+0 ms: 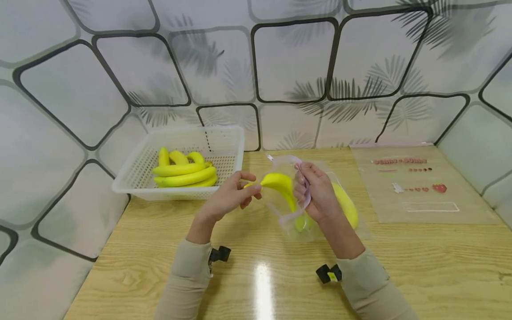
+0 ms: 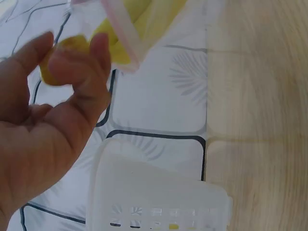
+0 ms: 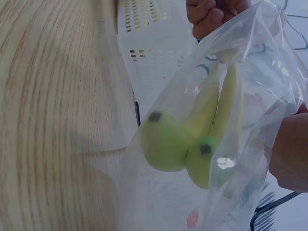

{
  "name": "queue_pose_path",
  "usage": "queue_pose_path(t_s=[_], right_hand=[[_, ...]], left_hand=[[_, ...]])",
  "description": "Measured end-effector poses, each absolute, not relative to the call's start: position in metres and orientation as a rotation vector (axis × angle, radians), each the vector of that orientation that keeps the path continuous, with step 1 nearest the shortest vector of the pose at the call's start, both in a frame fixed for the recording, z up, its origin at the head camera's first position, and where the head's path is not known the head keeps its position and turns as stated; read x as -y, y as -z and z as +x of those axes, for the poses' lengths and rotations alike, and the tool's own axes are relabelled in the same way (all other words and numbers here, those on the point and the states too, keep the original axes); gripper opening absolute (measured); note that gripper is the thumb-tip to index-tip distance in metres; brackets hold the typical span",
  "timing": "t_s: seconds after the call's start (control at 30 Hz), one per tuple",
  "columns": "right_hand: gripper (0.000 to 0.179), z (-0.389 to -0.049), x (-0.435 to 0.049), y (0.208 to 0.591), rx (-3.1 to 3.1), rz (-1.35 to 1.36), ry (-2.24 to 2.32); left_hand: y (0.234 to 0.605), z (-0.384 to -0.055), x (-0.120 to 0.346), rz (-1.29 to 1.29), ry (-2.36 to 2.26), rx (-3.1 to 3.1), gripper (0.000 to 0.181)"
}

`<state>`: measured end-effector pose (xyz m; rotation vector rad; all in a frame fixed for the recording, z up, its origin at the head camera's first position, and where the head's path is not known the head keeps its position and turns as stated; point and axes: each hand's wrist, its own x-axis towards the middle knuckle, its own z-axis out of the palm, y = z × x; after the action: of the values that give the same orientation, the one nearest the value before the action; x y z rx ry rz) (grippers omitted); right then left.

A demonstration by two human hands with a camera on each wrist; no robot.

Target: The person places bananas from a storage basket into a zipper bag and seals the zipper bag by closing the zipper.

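In the head view my right hand (image 1: 318, 191) grips the pale-pink rim of a clear zip bag (image 1: 288, 218) and holds it up off the table. Yellow bananas show through the plastic; one banana (image 1: 280, 182) has its stem end toward the bag's mouth, and another banana (image 1: 346, 206) lies on the far side of my right hand. My left hand (image 1: 228, 195) pinches a yellow stem end at the bag's mouth, blurred in the left wrist view. Through the bag (image 3: 144, 202) in the right wrist view, two rounded banana ends with dark tips hang side by side.
A white perforated basket (image 1: 132, 184) with several bananas (image 1: 184, 169) stands at the back left. A second printed zip bag (image 1: 384, 204) lies flat on the wooden table (image 1: 160, 266) at the right. Patterned fabric walls (image 1: 296, 62) close off the back and sides.
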<state>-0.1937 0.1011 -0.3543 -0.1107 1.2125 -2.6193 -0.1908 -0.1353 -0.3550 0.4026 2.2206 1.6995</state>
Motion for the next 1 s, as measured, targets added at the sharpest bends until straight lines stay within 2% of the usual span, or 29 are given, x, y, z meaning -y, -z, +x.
queue_pose_path(t_s=[0.1,0.33,0.6,0.83,1.0], right_hand=[[0.021,-0.194,-0.101,0.354,-1.224,-0.120,2.617],[0.021,-0.195,-0.101,0.354,-1.206,-0.115,2.614],[0.022,-0.194,-0.102,0.355,-1.200,-0.126,2.623],[0.023,-0.194,-0.103,0.355,-1.165,-0.151,2.634],[0.023,-0.194,-0.103,0.355,-1.131,-0.180,2.635]], left_hand=[[0.359,-0.192,0.131,0.397,-1.702,-2.362,0.029],[0.370,-0.195,0.115,0.409,-1.780,-2.507,0.027],[0.378,-0.196,0.106,0.309,-1.833,-2.396,0.033],[0.384,-0.197,0.104,0.354,-1.745,-2.469,0.035],[0.387,-0.198,0.100,0.359,-1.819,-2.393,0.044]])
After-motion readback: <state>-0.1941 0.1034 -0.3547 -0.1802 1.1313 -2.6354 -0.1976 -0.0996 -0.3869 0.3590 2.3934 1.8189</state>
